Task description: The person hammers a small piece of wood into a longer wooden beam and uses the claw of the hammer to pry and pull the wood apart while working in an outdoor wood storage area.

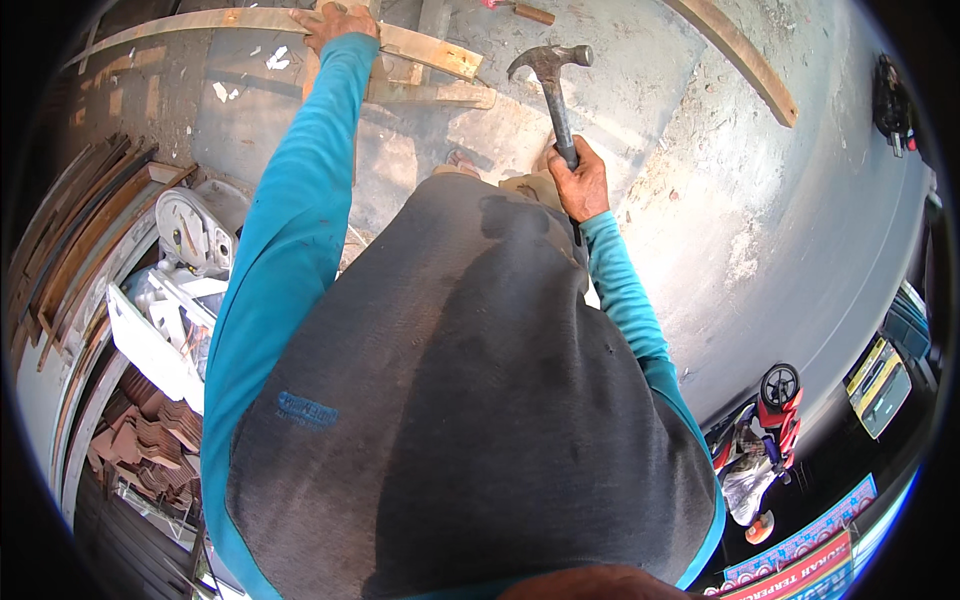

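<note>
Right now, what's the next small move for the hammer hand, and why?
Probably bring the hammer left, over the wooden strip but clear of the left hand. The right hand grips its handle, its head sits apart from the strip, off to the right, and the left hand is on the strip. I can't make out a nail, so I'd hold the strike.

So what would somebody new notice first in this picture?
Probably the claw hammer, held by its handle in the right hand, right of centre near the top. Next, the bright blue sleeves on either side of the big dark shirt. At the top, the left hand is on a long wooden strip.
</note>
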`<act>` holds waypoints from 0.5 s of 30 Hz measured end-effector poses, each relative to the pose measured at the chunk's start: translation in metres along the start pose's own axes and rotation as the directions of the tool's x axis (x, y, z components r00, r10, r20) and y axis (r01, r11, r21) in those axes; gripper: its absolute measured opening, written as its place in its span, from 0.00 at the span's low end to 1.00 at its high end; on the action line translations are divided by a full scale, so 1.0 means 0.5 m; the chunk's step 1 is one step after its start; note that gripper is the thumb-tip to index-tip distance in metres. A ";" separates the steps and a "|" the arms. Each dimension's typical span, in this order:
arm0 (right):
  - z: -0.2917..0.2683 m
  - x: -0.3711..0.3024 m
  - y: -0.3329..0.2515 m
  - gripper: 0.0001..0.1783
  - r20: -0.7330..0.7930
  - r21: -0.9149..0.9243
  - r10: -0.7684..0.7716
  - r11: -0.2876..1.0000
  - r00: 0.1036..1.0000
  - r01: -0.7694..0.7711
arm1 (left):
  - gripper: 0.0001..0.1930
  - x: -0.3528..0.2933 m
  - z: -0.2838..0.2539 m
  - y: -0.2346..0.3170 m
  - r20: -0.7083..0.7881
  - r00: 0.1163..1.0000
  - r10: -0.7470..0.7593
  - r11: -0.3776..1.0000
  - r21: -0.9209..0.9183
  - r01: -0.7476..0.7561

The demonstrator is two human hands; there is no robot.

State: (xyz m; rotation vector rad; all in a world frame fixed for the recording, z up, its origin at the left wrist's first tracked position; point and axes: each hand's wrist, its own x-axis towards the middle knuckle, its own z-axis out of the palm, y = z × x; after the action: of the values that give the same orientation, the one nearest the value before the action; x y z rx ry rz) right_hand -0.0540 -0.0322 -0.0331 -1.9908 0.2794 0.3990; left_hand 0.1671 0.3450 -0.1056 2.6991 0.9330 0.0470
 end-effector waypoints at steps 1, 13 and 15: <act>0.010 0.000 0.011 0.12 0.042 0.064 -0.006 0.998 0.999 0.004 | 0.28 0.015 0.023 -0.020 -0.089 0.994 0.062 0.997 0.046 -0.058; -0.061 -0.024 -0.115 0.25 0.401 0.543 -0.121 0.830 0.908 -0.129 | 0.30 -0.028 -0.022 0.009 0.000 1.000 0.020 0.999 -0.043 -0.020; -0.084 -0.020 -0.138 0.32 0.385 0.669 -0.255 0.739 0.887 -0.078 | 0.33 -0.021 -0.016 0.000 0.006 1.000 0.019 0.998 -0.053 -0.019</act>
State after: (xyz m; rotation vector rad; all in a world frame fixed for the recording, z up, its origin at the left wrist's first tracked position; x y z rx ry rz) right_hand -0.0314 -0.0399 0.0446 -1.1380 0.0074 0.5925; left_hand 0.1581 0.3405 -0.0974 2.6581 0.8914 0.0655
